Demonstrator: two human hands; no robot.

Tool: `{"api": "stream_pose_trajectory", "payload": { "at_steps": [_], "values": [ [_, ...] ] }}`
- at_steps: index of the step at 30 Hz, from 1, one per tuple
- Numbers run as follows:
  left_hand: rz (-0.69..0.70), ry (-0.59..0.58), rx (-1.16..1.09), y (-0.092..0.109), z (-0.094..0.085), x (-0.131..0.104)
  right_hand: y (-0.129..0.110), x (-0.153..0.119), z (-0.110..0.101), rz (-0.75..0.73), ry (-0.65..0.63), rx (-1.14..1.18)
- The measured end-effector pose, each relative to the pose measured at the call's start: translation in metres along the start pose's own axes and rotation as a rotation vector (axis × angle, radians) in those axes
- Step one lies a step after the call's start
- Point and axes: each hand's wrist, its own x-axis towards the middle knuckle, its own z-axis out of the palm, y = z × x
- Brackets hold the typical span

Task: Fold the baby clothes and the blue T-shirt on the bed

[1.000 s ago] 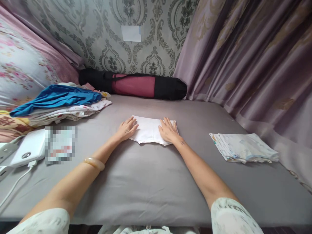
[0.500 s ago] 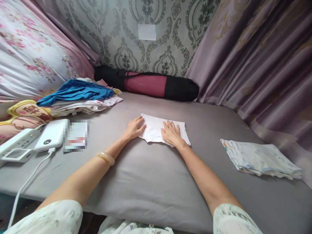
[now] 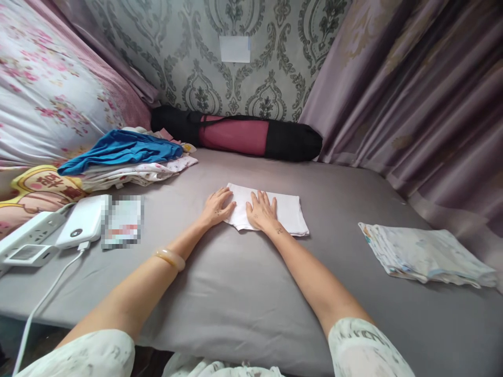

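Observation:
A folded white garment (image 3: 288, 212) lies flat on the grey bedsheet (image 3: 236, 293) in front of me. At its left edge rests my left hand (image 3: 218, 206), palm down, with its fingers stretched over the cloth. My right hand (image 3: 262, 210) is pressed flat on the garment's middle, fingers spread, covering part of its near edge. Neither hand grips the fabric. What kind of garment it is, I cannot tell from its folded shape.
Folded pale cloths (image 3: 428, 256) lie at the right. On the left are a blue garment (image 3: 126, 149) on piled clothes, a power bank (image 3: 84, 220), a power strip (image 3: 35, 230) and a white cable (image 3: 51, 293). A long black and maroon bag (image 3: 233, 135) lies along the wall.
My right hand has slid left across the white garment, from its right part to its middle, uncovering the right end. My left hand stays at the left edge.

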Motion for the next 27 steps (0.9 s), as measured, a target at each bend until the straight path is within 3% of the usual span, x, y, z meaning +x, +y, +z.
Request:
{"api": "stream_pose_trajectory", "payload": {
  "at_steps": [9,14,21,27],
  "values": [
    [-0.004,0.036,-0.019,-0.002,0.001,0.001,-0.022,0.008,-0.010,0.006,-0.038,0.044],
    [-0.010,0.053,-0.027,-0.002,-0.002,0.002,-0.036,0.010,-0.001,-0.020,-0.010,0.066],
    [-0.026,0.076,-0.054,0.005,-0.005,0.003,-0.034,0.010,0.006,-0.026,0.030,0.037],
    [-0.159,0.122,-0.130,0.007,-0.008,0.005,-0.047,0.019,-0.003,0.000,-0.025,0.074]
  ]
}}
